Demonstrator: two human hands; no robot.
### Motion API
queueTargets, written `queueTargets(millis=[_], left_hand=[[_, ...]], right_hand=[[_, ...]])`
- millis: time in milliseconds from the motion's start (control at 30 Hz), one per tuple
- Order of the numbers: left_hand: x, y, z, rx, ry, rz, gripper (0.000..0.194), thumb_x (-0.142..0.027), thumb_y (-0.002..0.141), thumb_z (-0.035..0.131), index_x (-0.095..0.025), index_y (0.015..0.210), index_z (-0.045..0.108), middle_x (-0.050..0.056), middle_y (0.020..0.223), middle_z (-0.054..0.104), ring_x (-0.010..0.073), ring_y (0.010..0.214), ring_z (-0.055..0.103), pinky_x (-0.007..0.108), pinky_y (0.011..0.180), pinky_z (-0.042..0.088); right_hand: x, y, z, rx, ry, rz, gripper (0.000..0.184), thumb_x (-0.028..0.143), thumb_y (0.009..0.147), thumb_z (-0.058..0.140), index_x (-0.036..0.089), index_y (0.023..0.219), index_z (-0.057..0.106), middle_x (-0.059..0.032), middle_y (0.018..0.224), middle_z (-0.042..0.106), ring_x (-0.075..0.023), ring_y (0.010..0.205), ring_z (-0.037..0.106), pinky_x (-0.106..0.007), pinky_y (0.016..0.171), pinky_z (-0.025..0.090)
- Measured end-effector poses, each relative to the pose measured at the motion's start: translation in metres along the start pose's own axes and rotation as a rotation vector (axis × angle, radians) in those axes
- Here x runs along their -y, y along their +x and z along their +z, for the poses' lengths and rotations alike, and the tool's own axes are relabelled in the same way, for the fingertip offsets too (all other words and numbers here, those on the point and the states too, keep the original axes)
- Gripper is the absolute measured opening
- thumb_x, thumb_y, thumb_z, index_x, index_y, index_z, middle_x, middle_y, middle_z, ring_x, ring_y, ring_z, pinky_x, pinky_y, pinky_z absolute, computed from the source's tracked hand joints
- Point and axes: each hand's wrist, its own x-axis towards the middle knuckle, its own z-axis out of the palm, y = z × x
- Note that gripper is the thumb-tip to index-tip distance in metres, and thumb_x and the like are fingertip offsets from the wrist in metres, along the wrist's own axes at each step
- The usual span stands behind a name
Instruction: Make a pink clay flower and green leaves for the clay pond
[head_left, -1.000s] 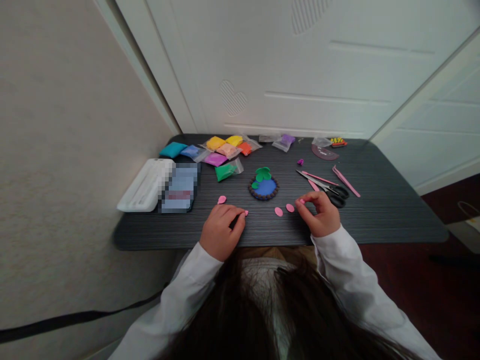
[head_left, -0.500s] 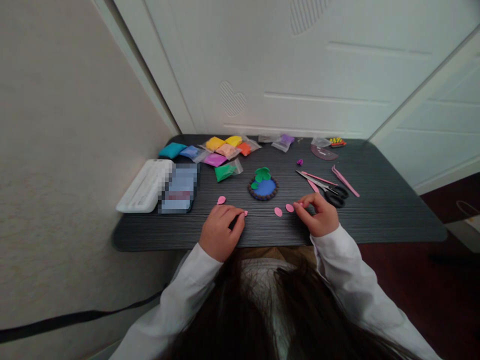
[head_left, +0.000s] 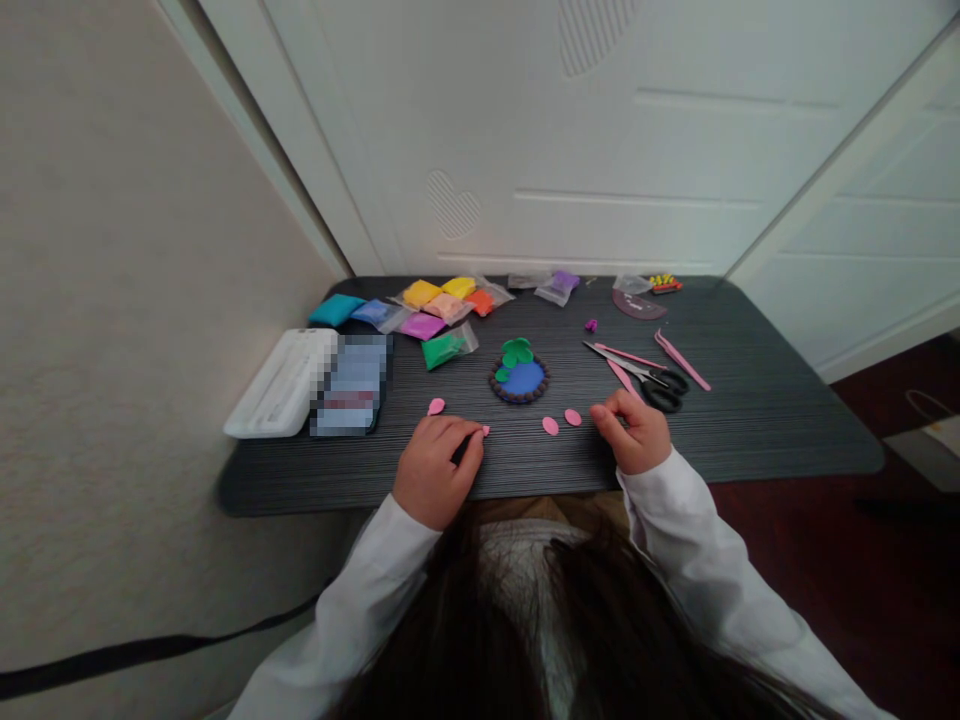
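Note:
My left hand (head_left: pixel 441 468) rests on the table, thumb and forefinger pinched round a small pink clay piece (head_left: pixel 486 430) that peeks out at the tips. A pink clay petal (head_left: pixel 436 406) lies just beyond its knuckles. My right hand (head_left: pixel 634 432) is closed with its fingers curled; whatever sits between its fingertips is hidden. Two flat pink clay ovals, a nearer one (head_left: pixel 550 426) and one by my right fingertips (head_left: pixel 573 417), lie between the hands. Farther back is a blue clay disc (head_left: pixel 528 378) with a brown beaded rim and green clay leaves (head_left: pixel 517 352).
Black-handled scissors (head_left: pixel 661 390), a pink stick tool and pink tweezers (head_left: pixel 682 360) lie beyond my right hand. Several coloured clay packets (head_left: pixel 424 325) line the back left. A white case (head_left: pixel 283 385) and a pixelated device (head_left: pixel 351 385) lie left on the dark table (head_left: pixel 787 430).
My right fingers have curled in more, and the pink bit seen at their tips is now out of sight. My left hand keeps its pinch. The whole view has shifted slightly.

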Motion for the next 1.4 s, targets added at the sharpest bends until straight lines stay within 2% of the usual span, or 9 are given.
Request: queueTargets(millis=[133, 200, 300, 433, 533, 800, 1000, 1233, 1400], left_hand=[[0.0, 0.0, -0.001, 0.003, 0.002, 0.001, 0.015, -0.021, 0.076, 0.046, -0.016, 0.083, 0.058, 0.003, 0.082, 0.061, 0.0147, 0.083, 0.051, 0.032, 0.086, 0.036], [-0.001, 0.0, -0.001, 0.011, 0.006, -0.001, 0.015, -0.021, 0.076, 0.046, -0.016, 0.084, 0.058, 0.004, 0.082, 0.061, 0.0147, 0.083, 0.051, 0.032, 0.085, 0.036], [-0.001, 0.0, -0.001, 0.016, 0.006, -0.003, 0.015, -0.022, 0.076, 0.046, -0.016, 0.084, 0.059, 0.004, 0.081, 0.061, 0.0149, 0.083, 0.052, 0.032, 0.085, 0.036], [0.0, 0.001, 0.0, 0.015, -0.001, -0.002, 0.015, -0.021, 0.076, 0.046, -0.017, 0.083, 0.058, 0.004, 0.081, 0.061, 0.0149, 0.082, 0.052, 0.033, 0.085, 0.036], [0.001, 0.0, -0.001, 0.013, -0.009, -0.001, 0.014, -0.02, 0.076, 0.046, -0.017, 0.084, 0.058, 0.004, 0.082, 0.061, 0.0154, 0.083, 0.051, 0.033, 0.084, 0.037], [0.001, -0.001, -0.003, 0.015, -0.027, -0.004, 0.015, -0.019, 0.076, 0.046, -0.019, 0.085, 0.058, 0.004, 0.083, 0.06, 0.0157, 0.082, 0.051, 0.034, 0.083, 0.039], [0.001, 0.002, -0.005, -0.002, 0.043, 0.022, 0.018, -0.022, 0.076, 0.047, -0.021, 0.09, 0.057, 0.004, 0.087, 0.059, 0.0181, 0.086, 0.051, 0.04, 0.086, 0.037], [0.004, 0.003, -0.003, 0.015, 0.193, 0.033, 0.024, -0.026, 0.075, 0.048, -0.023, 0.097, 0.057, 0.005, 0.097, 0.056, 0.0225, 0.1, 0.045, 0.044, 0.091, 0.035], [0.005, 0.002, -0.002, 0.004, 0.185, 0.036, 0.022, -0.026, 0.075, 0.048, -0.022, 0.094, 0.058, 0.005, 0.095, 0.056, 0.0224, 0.1, 0.044, 0.045, 0.091, 0.035]], right_hand=[[0.0, 0.002, 0.003, -0.08, 0.025, -0.034, 0.017, 0.033, 0.066, 0.059, 0.019, 0.063, 0.048, 0.0022, 0.058, 0.052, -0.0101, 0.054, 0.049, -0.024, 0.054, 0.04], [-0.001, 0.004, 0.003, -0.069, 0.046, -0.071, 0.012, 0.029, 0.071, 0.054, 0.019, 0.078, 0.054, -0.0013, 0.071, 0.058, -0.0119, 0.063, 0.053, -0.026, 0.061, 0.042], [-0.001, 0.004, 0.001, -0.01, 0.068, -0.101, 0.018, 0.025, 0.078, 0.044, 0.019, 0.092, 0.054, -0.0045, 0.084, 0.059, -0.0134, 0.075, 0.054, -0.028, 0.07, 0.043], [-0.003, 0.002, -0.003, 0.024, 0.061, -0.101, 0.021, 0.025, 0.082, 0.037, 0.019, 0.068, 0.052, -0.002, 0.066, 0.054, -0.0127, 0.065, 0.051, -0.027, 0.062, 0.041], [-0.002, 0.002, -0.002, 0.007, 0.065, -0.09, 0.019, 0.026, 0.077, 0.046, 0.019, 0.06, 0.046, 0.0, 0.061, 0.049, -0.0115, 0.058, 0.047, -0.026, 0.058, 0.039], [-0.002, 0.001, 0.004, -0.041, 0.196, -0.061, 0.015, 0.021, 0.07, 0.053, 0.021, 0.068, 0.038, -0.0006, 0.07, 0.051, -0.0126, 0.066, 0.051, -0.028, 0.063, 0.042], [-0.005, 0.001, 0.008, -0.111, 0.146, -0.01, 0.012, 0.028, 0.071, 0.052, 0.02, 0.08, 0.05, -0.0017, 0.071, 0.055, -0.0144, 0.066, 0.053, -0.029, 0.064, 0.043], [0.002, 0.004, 0.001, 0.016, 0.147, -0.031, 0.012, 0.027, 0.077, 0.044, 0.02, 0.075, 0.053, -0.0024, 0.071, 0.058, -0.0153, 0.068, 0.054, -0.028, 0.064, 0.043], [-0.004, 0.002, 0.005, -0.041, 0.174, -0.03, 0.008, 0.026, 0.072, 0.051, 0.019, 0.076, 0.049, -0.0026, 0.071, 0.055, -0.0156, 0.067, 0.053, -0.03, 0.064, 0.044]])
